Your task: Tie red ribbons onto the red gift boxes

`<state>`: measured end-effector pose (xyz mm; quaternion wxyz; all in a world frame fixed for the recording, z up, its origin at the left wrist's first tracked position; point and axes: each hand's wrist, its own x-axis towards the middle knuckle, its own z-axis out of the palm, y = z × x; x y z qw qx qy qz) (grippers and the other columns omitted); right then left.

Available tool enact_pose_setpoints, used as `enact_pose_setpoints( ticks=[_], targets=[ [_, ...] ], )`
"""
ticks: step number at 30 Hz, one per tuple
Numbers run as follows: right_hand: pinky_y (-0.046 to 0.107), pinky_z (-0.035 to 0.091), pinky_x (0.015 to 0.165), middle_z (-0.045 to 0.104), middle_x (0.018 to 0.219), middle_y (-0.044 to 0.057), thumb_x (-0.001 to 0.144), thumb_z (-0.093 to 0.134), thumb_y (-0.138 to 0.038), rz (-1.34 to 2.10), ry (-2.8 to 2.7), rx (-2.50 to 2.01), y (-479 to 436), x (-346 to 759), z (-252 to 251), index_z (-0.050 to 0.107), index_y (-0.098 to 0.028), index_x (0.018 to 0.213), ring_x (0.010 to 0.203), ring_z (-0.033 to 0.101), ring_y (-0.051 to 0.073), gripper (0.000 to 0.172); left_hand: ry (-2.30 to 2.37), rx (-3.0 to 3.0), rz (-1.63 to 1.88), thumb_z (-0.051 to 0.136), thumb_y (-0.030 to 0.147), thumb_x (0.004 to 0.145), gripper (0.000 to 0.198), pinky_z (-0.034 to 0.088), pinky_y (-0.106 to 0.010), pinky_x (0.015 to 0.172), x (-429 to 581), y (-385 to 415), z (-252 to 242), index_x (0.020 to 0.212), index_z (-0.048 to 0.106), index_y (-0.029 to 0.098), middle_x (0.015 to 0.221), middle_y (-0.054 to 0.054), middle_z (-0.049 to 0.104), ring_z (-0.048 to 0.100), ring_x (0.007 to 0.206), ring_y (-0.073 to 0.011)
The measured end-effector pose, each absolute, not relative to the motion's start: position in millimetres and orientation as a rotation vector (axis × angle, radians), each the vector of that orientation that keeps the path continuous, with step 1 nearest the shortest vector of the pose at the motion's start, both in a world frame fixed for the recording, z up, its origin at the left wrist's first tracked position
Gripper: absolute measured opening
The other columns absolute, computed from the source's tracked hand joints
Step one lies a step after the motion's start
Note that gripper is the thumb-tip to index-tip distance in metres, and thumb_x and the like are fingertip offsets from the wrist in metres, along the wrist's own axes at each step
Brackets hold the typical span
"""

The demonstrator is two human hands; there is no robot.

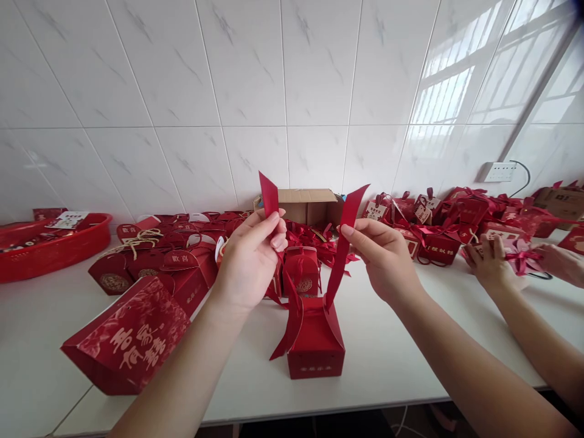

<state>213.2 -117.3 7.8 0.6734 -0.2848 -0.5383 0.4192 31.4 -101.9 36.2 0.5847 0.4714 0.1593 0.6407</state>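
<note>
Your left hand (249, 258) and right hand (387, 255) each pinch red ribbon (338, 267). The red box (316, 364) sits on the bench (374, 365), five o'clock from the left hand, seven from the right.

A small red card box (316, 347) stands upright on the white worktop (387, 365), just in from its front edge. The walls slope inward to a narrow, closed top; pale lettering, too small to read, crosses the low front. Glossy red ribbon (338, 271) rises from both sides of the top, two slant-cut ends held aloft, apart and untied; another length hangs beside the left wall.
</note>
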Motion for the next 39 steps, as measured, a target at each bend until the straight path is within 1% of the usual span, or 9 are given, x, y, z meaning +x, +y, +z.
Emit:
enact_pose_setpoints(
  ticks=[3, 7, 11, 15, 20, 26, 30, 34, 39],
  targets=[
    [0.021, 0.036, 0.056, 0.053, 0.063, -0.003, 0.077, 0.072, -0.031, 0.926, -1.205, -0.64, -116, 214, 8, 0.067, -0.02, 0.069, 0.059, 0.043, 0.006, 0.015, 0.397, 1.121, 1.517, 0.063, 0.016, 0.081, 0.01, 0.041, -0.018, 0.053, 30, -102, 36, 0.073, 0.067, 0.013, 0.072, 0.0, 0.058, 0.049, 0.06, -0.0063],
    [0.022, 0.034, 0.056, 0.051, 0.062, -0.003, 0.076, 0.074, -0.033, 0.869, -1.197, -0.669, -116, 216, 8, 0.068, -0.019, 0.068, 0.06, 0.04, 0.007, 0.017, 0.479, 1.107, 1.566, 0.072, 0.02, 0.075, 0.004, 0.047, -0.02, 0.067, 28, -99, 33, 0.075, 0.072, 0.016, 0.084, -0.001, 0.067, 0.059, 0.079, -0.0103],
    [0.023, 0.035, 0.057, 0.053, 0.063, -0.003, 0.074, 0.074, -0.034, 0.845, -1.178, -0.686, -115, 217, 10, 0.069, -0.02, 0.066, 0.061, 0.042, 0.008, 0.017, 0.508, 1.092, 1.609, 0.077, 0.019, 0.07, 0.007, 0.047, -0.018, 0.075, 28, -94, 28, 0.076, 0.075, 0.017, 0.075, 0.002, 0.069, 0.06, 0.076, -0.0073],
    [0.024, 0.036, 0.058, 0.052, 0.059, -0.003, 0.073, 0.075, -0.036, 0.831, -1.159, -0.717, -116, 217, 12, 0.07, -0.02, 0.063, 0.06, 0.043, 0.008, 0.019, 0.527, 1.136, 1.612, 0.079, 0.023, 0.068, 0.008, 0.047, -0.019, 0.079, 28, -93, 25, 0.076, 0.077, 0.021, 0.068, 0.003, 0.069, 0.061, 0.078, -0.0084],
    [0.026, 0.042, 0.063, 0.06, 0.063, 0.0, 0.073, 0.075, -0.036, 0.82, -1.16, -0.727, -118, 217, 14, 0.074, -0.021, 0.068, 0.064, 0.05, 0.011, 0.017, 0.526, 1.2, 1.635, 0.077, 0.025, 0.071, 0.008, 0.047, -0.019, 0.076, 27, -98, 28, 0.079, 0.077, 0.022, 0.071, 0.003, 0.069, 0.06, 0.077, -0.0085],
    [0.024, 0.046, 0.063, 0.06, 0.064, -0.002, 0.073, 0.075, -0.036, 0.824, -1.153, -0.682, -116, 217, 12, 0.072, -0.021, 0.067, 0.064, 0.053, 0.01, 0.017, 0.482, 1.232, 1.576, 0.074, 0.026, 0.076, 0.012, 0.051, -0.02, 0.07, 28, -102, 32, 0.086, 0.076, 0.021, 0.074, 0.002, 0.067, 0.061, 0.073, -0.0086],
    [0.026, 0.05, 0.061, 0.066, 0.068, -0.001, 0.075, 0.073, -0.035, 0.906, -1.164, -0.634, -113, 217, 12, 0.071, -0.022, 0.077, 0.061, 0.059, 0.011, 0.013, 0.463, 1.299, 1.509, 0.073, 0.027, 0.077, 0.012, 0.051, -0.02, 0.065, 29, -101, 31, 0.086, 0.074, 0.019, 0.068, 0.002, 0.065, 0.06, 0.065, -0.0079],
    [0.024, 0.047, 0.053, 0.066, 0.066, -0.001, 0.075, 0.073, -0.029, 0.935, -1.245, -0.666, -111, 213, 16, 0.071, -0.021, 0.091, 0.053, 0.058, 0.009, 0.018, 0.558, 1.434, 1.392, 0.078, 0.025, 0.072, 0.026, 0.051, -0.019, 0.062, 31, -103, 33, 0.093, 0.064, 0.02, 0.061, 0.005, 0.065, 0.062, 0.059, -0.0084],
    [0.023, 0.045, 0.052, 0.062, 0.065, 0.0, 0.08, 0.067, -0.028, 1.033, -1.507, -0.604, -115, 211, 17, 0.074, -0.018, 0.088, 0.056, 0.053, 0.009, 0.015, 0.792, 1.64, 1.233, 0.079, 0.028, 0.069, 0.042, 0.052, -0.023, 0.059, 34, -106, 36, 0.1, 0.052, 0.024, 0.065, 0.004, 0.068, 0.066, 0.063, -0.0146]
  ],
)
